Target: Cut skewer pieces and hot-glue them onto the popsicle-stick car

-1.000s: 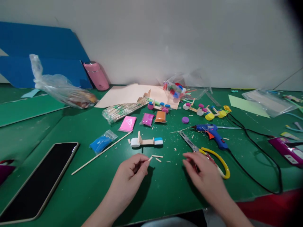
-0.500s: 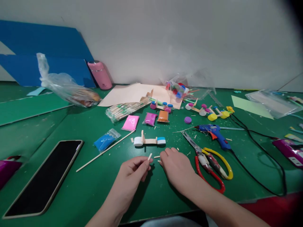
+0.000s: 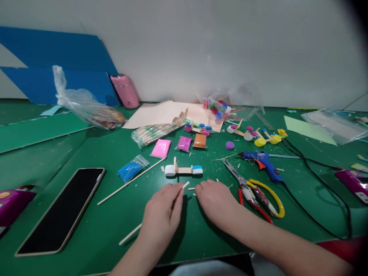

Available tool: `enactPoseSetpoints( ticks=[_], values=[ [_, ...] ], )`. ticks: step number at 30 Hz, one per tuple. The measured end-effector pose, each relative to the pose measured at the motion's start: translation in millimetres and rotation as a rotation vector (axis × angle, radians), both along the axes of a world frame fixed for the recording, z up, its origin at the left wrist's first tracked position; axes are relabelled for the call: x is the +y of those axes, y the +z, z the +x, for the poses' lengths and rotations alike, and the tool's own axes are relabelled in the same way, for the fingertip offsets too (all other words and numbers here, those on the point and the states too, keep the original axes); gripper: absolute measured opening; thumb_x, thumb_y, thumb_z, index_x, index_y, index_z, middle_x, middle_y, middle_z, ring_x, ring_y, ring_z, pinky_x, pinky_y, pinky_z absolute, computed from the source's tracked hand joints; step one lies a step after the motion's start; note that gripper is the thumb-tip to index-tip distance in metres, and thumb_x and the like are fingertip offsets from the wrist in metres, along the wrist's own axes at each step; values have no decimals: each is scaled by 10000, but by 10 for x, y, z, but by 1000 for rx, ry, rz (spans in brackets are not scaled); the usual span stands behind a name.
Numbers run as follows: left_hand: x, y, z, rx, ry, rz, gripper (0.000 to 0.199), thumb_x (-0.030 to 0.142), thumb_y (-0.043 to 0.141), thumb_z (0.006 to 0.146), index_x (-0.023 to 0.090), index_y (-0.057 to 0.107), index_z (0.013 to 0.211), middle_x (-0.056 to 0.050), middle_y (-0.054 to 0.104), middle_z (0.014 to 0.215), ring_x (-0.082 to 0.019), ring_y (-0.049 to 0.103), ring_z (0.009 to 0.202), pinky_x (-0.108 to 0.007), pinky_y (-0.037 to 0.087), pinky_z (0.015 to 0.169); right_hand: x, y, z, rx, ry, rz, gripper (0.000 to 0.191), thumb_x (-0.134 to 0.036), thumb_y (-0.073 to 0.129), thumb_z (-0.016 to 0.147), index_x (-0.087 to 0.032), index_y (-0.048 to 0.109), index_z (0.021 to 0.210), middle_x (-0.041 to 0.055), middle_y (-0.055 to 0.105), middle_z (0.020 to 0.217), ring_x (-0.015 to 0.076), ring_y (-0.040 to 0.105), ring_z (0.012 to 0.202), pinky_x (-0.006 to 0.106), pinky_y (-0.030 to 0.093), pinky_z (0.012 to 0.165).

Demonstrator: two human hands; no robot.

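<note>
My left hand [image 3: 162, 211] is closed around a thin wooden stick [image 3: 130, 234]. One end pokes out past the thumb and forefinger, the other sticks out behind the wrist. Palm down on the table, my right hand [image 3: 217, 201] has its fingers curled under, so what they hold, if anything, is hidden. Two short stick pieces [image 3: 191, 188] show at its fingertips. Just beyond both hands lies a small wooden model car [image 3: 184, 170] with white and blue-topped wheels and an upright piece at its left end.
Right of my hands lie scissors [image 3: 244, 188], yellow-handled pliers [image 3: 267, 199] and a blue glue gun [image 3: 260, 163] with its cord. At left are a phone [image 3: 61, 212], a long stick [image 3: 130, 181] and a blue clay packet [image 3: 130, 168]. Skewers [image 3: 158, 134] and other model cars [image 3: 244, 132] sit behind.
My left hand has turned, tilting the stick flatter, and its back end now shows behind the wrist. My right hand has hardly moved. The view has shifted slightly.
</note>
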State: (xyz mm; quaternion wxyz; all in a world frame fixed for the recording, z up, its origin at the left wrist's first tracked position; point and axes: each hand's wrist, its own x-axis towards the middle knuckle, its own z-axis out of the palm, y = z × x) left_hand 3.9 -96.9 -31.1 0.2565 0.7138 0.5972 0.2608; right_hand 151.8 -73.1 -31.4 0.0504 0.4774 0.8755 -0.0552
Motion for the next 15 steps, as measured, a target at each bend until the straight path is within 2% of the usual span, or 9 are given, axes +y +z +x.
enactPoseSetpoints(
  ticks=[3,5,9,15],
  values=[
    [15,-36,65,363,-124,69,275,198,337,836,178,605,895,-64,600,741,-195,540,654,-298,392,610,-17,12,45,27,33,25,133,-64,486,785,-151,583,810,78,613,791,234,564,733,321,427,584],
    [48,-64,111,467,-167,52,286,170,319,839,174,604,858,-63,596,729,-193,538,635,-292,386,588,-28,3,89,50,56,33,109,-89,490,802,-163,566,829,58,601,806,215,552,736,308,425,603],
    [116,-82,132,451,-149,17,281,163,312,846,166,592,866,-64,596,744,-190,553,665,-278,397,600,-35,-32,125,90,119,37,96,-109,486,821,-166,543,874,32,596,808,188,535,747,291,418,659],
    [138,-71,60,339,-96,-12,267,189,328,847,171,595,850,-65,605,748,-181,568,681,-268,410,612,-19,-95,62,92,148,54,113,-65,483,795,-131,551,856,67,599,775,206,534,707,308,413,628]
  ],
)
